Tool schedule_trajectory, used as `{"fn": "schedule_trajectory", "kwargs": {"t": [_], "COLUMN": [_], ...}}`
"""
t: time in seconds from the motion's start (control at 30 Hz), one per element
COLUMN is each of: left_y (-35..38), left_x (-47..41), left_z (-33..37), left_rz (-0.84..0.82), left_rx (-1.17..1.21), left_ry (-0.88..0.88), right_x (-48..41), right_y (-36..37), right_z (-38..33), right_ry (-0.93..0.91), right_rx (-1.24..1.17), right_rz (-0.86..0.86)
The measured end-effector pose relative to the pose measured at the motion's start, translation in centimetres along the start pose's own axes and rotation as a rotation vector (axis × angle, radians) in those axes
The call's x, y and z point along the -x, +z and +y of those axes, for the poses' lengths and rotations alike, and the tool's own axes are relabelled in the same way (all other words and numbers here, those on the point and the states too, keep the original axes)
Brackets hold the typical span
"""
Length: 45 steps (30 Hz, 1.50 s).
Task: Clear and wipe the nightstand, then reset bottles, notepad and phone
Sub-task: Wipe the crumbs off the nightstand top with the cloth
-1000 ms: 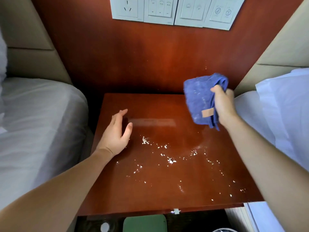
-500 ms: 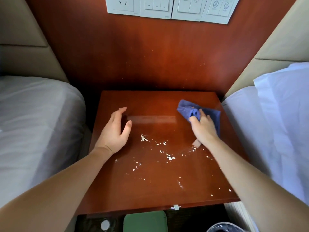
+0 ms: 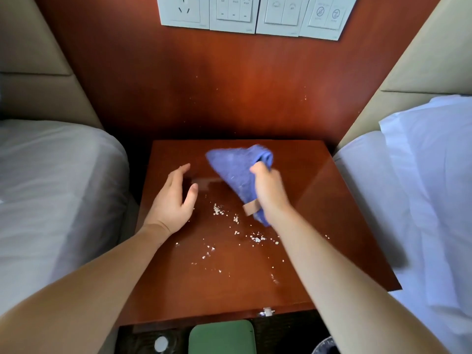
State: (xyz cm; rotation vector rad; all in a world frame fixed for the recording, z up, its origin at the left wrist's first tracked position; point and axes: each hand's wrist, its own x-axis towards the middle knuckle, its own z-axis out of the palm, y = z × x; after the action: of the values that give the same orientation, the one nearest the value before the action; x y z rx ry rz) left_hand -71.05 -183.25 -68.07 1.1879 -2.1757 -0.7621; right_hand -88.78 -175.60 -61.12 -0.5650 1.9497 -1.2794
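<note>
The wiping step is under way. White gritty crumbs (image 3: 256, 239) are lying scattered over the glossy reddish-wood nightstand (image 3: 344, 226). Beyond them the left hand (image 3: 173, 200) is resting edge-on with its fingers released, probably as a barrier. Farther back the right hand (image 3: 268, 190) is clenching a bunched, fluffy blue cloth (image 3: 235, 169), which is blurred. The next move likely calls for sweeping the crumbs leftward.

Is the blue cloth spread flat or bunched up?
Bunched. The right hand grips the blue cloth in a gathered wad, not laid flat; motion blur hides whether it touches the nightstand.
</note>
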Motion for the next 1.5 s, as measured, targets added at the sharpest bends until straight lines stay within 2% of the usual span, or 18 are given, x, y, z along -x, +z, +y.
{"fn": "schedule_trajectory", "kwargs": {"t": [0.1,0.17,0.3,0.37,0.43,0.5,0.57,0.63,0.77,0.83,0.97,1.27,1.4,1.5], "left_y": [0.0,0.0,0.1,0.1,0.1,0.0,0.0,0.0,0.1,0.2,0.4,0.0,0.0,-0.1], "left_x": [0.1,0.1,0.2,0.2,0.2,0.3,0.3,0.3,0.3,0.2,0.1,0.1,0.1,0.0], "left_z": [0.1,0.2,0.3,0.4,0.5,0.6,0.8,0.8,0.7,0.6,0.4,0.6,0.6,0.2], "left_rz": [-0.008,-0.011,-0.017,-0.014,-0.018,-0.025,-0.028,-0.023,-0.018,-0.016,-0.014,0.008,0.015,0.007], "left_rx": [-0.025,-0.030,-0.032,-0.047,-0.055,-0.045,-0.044,-0.054,-0.051,-0.051,-0.047,0.008,0.018,-0.002], "left_ry": [-0.005,-0.006,-0.017,-0.018,-0.017,-0.017,-0.016,-0.017,-0.017,-0.015,-0.020,-0.008,-0.019,0.004], "right_x": [-1.6,-2.6,-2.9,-2.2,-1.8,-1.3,-0.7,0.1,2.6,4.2,5.4,4.4,3.4,2.7], "right_y": [-4.8,-7.6,-12.2,-13.3,-13.9,-14.1,-14.1,-13.9,-12.1,-10.0,-4.3,7.8,9.3,8.3], "right_z": [-1.5,-1.9,-1.1,0.6,3.3,5.8,7.4,8.1,7.9,7.8,7.2,3.4,2.2,1.4], "right_ry": [-0.054,-0.122,-0.309,-0.363,-0.293,-0.179,-0.092,-0.059,0.057,0.047,0.022,-0.080,-0.021,0.149], "right_rx": [-0.132,-0.130,0.209,0.431,0.620,0.664,0.643,0.624,0.453,0.457,0.476,0.501,0.306,-0.097], "right_rz": [0.161,0.265,0.486,0.480,0.420,0.319,0.213,0.177,0.320,0.346,0.283,0.018,-0.037,0.061]}}
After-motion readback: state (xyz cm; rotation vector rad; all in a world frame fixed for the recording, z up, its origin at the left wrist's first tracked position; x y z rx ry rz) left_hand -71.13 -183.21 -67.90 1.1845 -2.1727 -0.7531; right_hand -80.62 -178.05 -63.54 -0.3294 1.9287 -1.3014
